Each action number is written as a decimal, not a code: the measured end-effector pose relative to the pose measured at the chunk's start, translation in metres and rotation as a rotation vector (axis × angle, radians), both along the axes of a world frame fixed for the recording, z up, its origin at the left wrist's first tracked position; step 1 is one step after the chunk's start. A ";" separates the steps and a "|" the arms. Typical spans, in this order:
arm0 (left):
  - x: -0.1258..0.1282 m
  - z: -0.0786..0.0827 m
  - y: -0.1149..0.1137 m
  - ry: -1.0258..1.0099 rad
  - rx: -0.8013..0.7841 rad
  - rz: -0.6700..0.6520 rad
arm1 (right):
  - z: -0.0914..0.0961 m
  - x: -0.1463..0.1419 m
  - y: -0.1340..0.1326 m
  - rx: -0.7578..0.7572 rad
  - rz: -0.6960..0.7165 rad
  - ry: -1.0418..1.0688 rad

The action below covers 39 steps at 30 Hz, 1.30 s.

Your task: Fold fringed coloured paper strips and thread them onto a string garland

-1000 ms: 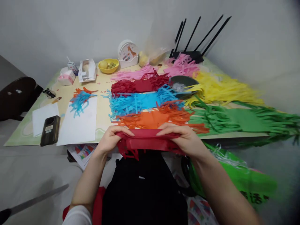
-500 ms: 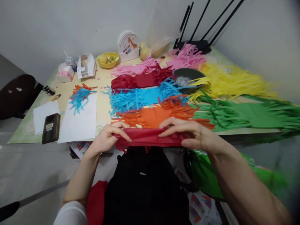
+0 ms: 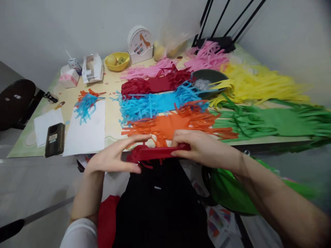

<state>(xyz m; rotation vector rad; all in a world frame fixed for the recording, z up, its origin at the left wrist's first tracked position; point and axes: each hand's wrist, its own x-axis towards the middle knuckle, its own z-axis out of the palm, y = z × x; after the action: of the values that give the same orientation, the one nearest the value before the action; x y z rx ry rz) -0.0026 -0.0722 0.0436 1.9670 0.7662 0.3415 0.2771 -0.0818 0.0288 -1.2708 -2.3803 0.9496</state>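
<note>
A folded piece of red fringed tissue paper [image 3: 157,153] hangs over the table's front edge, above my lap. My right hand [image 3: 187,146] grips its right end, fingers wrapped round it. At the other end my left hand [image 3: 117,155] is spread, thumb and fingers apart around the loose fringe; whether it touches the strips I cannot tell. Just beyond lies orange fringed paper [image 3: 169,125], then blue fringed paper [image 3: 165,103] and a dark red fringed piece [image 3: 159,84]. Green fringed paper [image 3: 284,120] lies at the right.
A phone [image 3: 55,139] and white paper sheets [image 3: 88,134] with blue and orange scraps [image 3: 86,106] are at left. Further back stand a yellow bowl [image 3: 117,65], a giraffe-print holder [image 3: 141,53] and a dark bowl [image 3: 209,75]. Yellow [image 3: 258,86] and pink fringes [image 3: 209,58] lie to the right.
My left hand has let go of its pinch and opened wide. My right hand has closed round the red paper, which is now bunched narrower.
</note>
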 end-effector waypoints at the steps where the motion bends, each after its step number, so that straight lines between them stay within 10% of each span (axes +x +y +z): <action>1: 0.006 -0.003 0.001 0.022 0.016 0.043 | 0.003 -0.002 -0.002 -0.005 0.005 -0.027; 7: 0.039 -0.027 -0.002 0.113 -0.196 0.149 | 0.009 -0.003 -0.007 -0.131 -0.072 -0.055; 13: 0.032 -0.033 -0.006 -0.094 -0.409 0.329 | -0.011 0.002 -0.013 -0.458 -0.245 0.384; 24: 0.026 -0.049 -0.016 -0.545 -0.545 0.516 | -0.048 -0.014 -0.033 -0.484 -0.438 0.950; 34: 0.020 -0.059 -0.018 -0.572 -0.392 0.467 | -0.056 -0.010 -0.025 -0.284 -0.242 0.912; 39: 0.017 -0.054 -0.017 -0.386 -0.070 0.352 | -0.054 -0.006 -0.021 -0.252 -0.211 0.758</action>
<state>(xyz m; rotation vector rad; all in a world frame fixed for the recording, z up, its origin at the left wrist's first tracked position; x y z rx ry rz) 0.0146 -0.0895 -0.0105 1.6267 0.8527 0.8647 0.2713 -0.1030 -0.0249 -0.9648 -1.5537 1.3832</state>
